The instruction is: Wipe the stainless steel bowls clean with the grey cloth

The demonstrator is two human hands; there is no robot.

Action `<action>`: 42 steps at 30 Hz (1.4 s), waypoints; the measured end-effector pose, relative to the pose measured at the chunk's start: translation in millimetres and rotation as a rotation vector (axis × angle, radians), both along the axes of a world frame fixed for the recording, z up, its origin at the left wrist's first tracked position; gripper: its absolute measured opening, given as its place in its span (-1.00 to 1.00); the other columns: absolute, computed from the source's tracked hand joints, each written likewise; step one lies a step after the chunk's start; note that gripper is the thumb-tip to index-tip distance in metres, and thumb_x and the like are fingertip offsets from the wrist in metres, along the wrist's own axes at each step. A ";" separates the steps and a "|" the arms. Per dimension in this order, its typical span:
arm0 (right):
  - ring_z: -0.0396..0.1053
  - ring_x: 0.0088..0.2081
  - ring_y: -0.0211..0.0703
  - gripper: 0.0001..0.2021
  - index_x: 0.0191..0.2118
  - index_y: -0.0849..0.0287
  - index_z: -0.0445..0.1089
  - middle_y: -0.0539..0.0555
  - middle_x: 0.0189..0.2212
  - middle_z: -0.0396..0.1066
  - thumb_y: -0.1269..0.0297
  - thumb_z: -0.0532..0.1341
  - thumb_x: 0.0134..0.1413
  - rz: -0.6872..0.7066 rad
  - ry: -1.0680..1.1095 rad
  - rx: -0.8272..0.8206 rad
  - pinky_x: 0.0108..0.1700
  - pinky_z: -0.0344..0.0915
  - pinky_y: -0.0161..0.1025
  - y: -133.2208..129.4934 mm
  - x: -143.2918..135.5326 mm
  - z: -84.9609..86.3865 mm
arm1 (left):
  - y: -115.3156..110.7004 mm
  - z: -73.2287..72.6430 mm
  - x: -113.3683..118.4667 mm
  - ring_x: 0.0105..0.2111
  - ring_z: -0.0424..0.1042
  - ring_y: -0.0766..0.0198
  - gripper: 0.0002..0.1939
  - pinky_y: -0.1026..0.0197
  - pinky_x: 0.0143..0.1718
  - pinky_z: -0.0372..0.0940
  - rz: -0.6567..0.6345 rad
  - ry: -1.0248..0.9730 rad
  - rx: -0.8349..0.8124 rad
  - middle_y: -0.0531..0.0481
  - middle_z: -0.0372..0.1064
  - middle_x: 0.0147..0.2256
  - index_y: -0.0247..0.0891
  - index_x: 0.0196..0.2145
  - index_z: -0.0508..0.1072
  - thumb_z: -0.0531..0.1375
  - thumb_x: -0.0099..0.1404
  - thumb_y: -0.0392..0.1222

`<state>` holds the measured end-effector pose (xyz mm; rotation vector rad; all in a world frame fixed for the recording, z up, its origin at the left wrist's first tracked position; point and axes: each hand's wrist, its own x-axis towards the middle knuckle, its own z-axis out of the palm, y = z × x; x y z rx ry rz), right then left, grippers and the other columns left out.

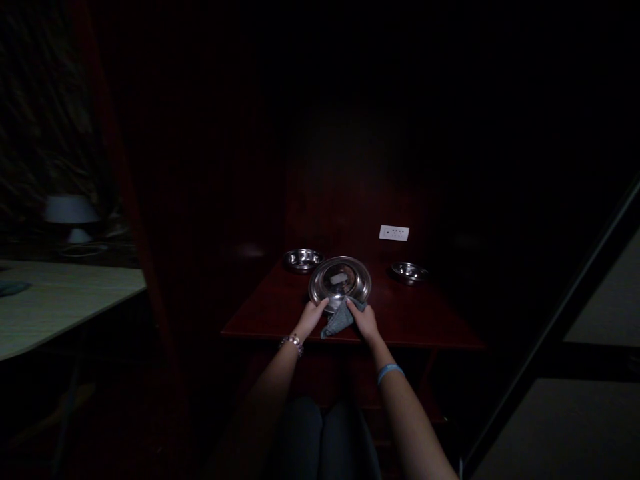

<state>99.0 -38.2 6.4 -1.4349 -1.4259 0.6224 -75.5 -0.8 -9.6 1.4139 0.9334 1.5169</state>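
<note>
A shiny metal basin [333, 293] with a pale rectangular label inside is held tilted toward me over the dark red desk [400, 320]. At its lower left rim, my left hand [311, 319] grips it with the thumb over the edge. My right hand [366, 321] pinches a grey-green cloth [339, 320] against the lower right rim, and the cloth hangs down below the basin. Fingers behind the rim are hidden on both hands.
Metal bowls stand farther back on the desk, one at the left [303, 261] and one at the right [409, 272]. A white socket panel [394, 233] is on the back wall. Beyond the left partition are a pale table [75, 293] and a lamp [71, 211].
</note>
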 end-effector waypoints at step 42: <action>0.52 -0.12 0.05 -0.44 -0.15 0.32 0.54 0.27 -0.23 0.57 -0.13 0.12 0.06 -0.168 0.150 0.086 -0.12 0.39 -0.23 4.8 5.0 -6.7 | -5.8 10.2 -2.0 0.07 0.42 0.06 -0.49 0.08 0.16 0.23 0.077 -0.096 -0.158 -0.20 0.47 0.00 -0.34 -0.01 0.48 0.18 0.24 0.10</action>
